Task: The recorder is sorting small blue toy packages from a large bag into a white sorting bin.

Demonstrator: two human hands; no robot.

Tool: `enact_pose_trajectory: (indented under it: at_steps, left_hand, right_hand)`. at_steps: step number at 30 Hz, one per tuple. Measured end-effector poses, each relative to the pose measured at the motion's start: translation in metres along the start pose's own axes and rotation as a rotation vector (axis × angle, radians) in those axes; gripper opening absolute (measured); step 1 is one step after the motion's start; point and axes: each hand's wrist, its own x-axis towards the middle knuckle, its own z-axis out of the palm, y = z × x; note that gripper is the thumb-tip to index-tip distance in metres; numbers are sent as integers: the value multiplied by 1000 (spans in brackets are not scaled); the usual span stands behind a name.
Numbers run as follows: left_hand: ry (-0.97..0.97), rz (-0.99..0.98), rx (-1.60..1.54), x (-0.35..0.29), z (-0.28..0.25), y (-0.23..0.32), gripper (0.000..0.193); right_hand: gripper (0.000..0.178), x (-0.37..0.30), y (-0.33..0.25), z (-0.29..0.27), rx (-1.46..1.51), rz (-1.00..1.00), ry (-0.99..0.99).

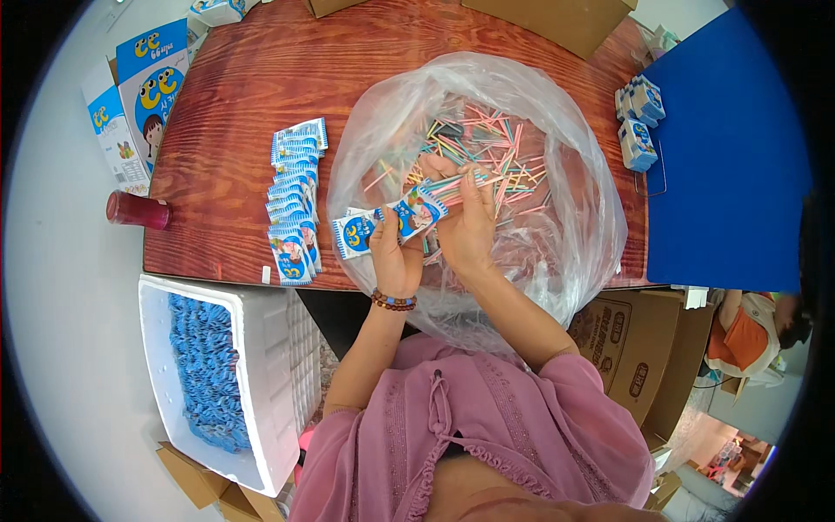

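My left hand [397, 259] grips a blue and white printed packet [358, 233], its fingers closed round the middle. At the packet's right end, my right hand [468, 228] pinches a few thin coloured sticks [466, 181] between thumb and fingers, close to the packet's end. Whether the sticks' tips are inside the packet I cannot tell. Beneath both hands lies a large clear plastic bag [584, 196], spread wide on the table. Many loose pink, green, yellow and dark sticks [509, 139] lie in it. A row of overlapping matching packets [294, 204] rests to the left of the bag.
The reddish wooden table [226, 78] has a dark red jar [139, 210] lying at its left edge. A white foam box [239, 374] of blue packets stands below left. Bundled packets [639, 122] sit by a blue panel [731, 157] at right. Cardboard boxes [557, 22] stand around.
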Motion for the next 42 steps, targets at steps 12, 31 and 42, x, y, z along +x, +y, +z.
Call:
enact_pose_trajectory:
  at_steps: [12,31,42]
  left_hand:
    - [11,3,-24,0,3,3,32]
    - [-157,-69,-328,15,-10,8,39]
    - [-207,50,-140,6,-3,38,34]
  right_hand:
    - [16,-10,0,1,-251,1,-62]
    - [24,12,-42,-9,-843,23,-278]
    - [19,27,-33,7,-1028,328,-497]
